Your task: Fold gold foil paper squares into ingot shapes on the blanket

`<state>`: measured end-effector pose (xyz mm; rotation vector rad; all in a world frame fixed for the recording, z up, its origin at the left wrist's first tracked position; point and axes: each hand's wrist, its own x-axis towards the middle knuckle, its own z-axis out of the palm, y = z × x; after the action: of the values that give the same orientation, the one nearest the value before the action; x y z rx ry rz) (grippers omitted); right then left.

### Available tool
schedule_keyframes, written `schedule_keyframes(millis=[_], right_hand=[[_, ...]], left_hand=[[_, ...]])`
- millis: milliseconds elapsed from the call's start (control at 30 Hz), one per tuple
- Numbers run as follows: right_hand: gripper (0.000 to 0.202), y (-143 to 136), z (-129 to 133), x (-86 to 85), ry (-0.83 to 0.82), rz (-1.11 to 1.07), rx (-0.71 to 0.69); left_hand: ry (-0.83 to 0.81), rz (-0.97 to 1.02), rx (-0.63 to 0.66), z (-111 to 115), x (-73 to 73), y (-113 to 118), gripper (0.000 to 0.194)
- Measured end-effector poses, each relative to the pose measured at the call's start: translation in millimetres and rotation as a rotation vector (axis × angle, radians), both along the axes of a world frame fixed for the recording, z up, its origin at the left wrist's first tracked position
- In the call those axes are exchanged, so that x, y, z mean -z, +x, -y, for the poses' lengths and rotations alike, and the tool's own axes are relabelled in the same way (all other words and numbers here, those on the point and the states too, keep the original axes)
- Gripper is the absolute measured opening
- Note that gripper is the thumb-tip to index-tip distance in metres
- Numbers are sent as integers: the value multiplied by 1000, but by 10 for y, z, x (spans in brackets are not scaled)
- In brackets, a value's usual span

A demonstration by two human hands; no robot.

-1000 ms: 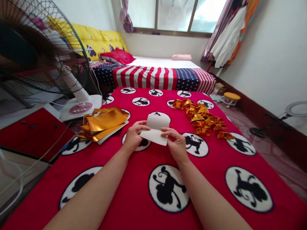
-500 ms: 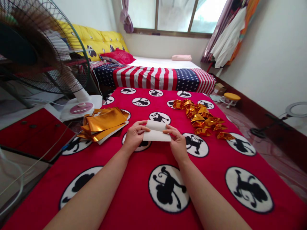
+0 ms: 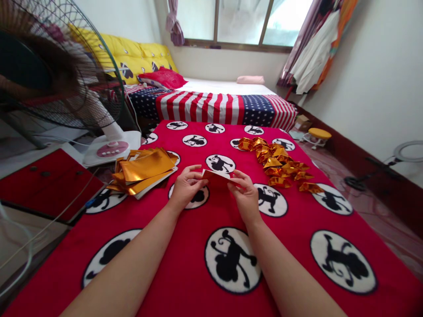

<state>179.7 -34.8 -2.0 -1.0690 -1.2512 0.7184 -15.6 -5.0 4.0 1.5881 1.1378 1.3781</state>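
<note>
Between both hands is a sheet of foil paper point(image 3: 217, 176), folded over, its shiny face towards me mirroring the red cloth and a thin pale strip along its top edge. My left hand point(image 3: 187, 186) pinches the left end between thumb and fingers. At the opposite end, my right hand point(image 3: 245, 190) pinches the paper the same way. A loose stack of gold foil sheets point(image 3: 148, 166) with white backs lies to the left. Over on the right sits a cluster of folded gold paper ingots point(image 3: 279, 160).
A red cloth point(image 3: 185, 268) with monkey prints covers the table. A standing fan point(image 3: 112, 143) is at the left, beside a red-fronted cabinet point(image 3: 49, 185). Behind the table is a bed point(image 3: 211, 108); a yellow stool point(image 3: 320, 133) stands on the floor at right.
The paper's white side faced me with its near part lying flat; now that part is folded up, showing shiny foil. Both hands have stayed in nearly the same place.
</note>
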Motion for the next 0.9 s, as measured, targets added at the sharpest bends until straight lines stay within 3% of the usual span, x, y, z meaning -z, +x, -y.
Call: schedule_keyframes(millis=[100,200,367,600,900], right_hand=[[11,14,37,-38,43,82,-5],[22,23,70,-68,75,168,-8],[26,34,84,-66,77,278,-24],[41,63,80,-47,11,459,-234],[46,114,46,37,-30,488,-175]], left_hand=[[100,-197,-87,28,-39,-5,8],[177,-300,-110,50,-64,-9,15],[198,-335,-15,48,-38,-27,21],[245,-513,185,30,-11,-66,20],[314,-556,263,43,17,-68,32]])
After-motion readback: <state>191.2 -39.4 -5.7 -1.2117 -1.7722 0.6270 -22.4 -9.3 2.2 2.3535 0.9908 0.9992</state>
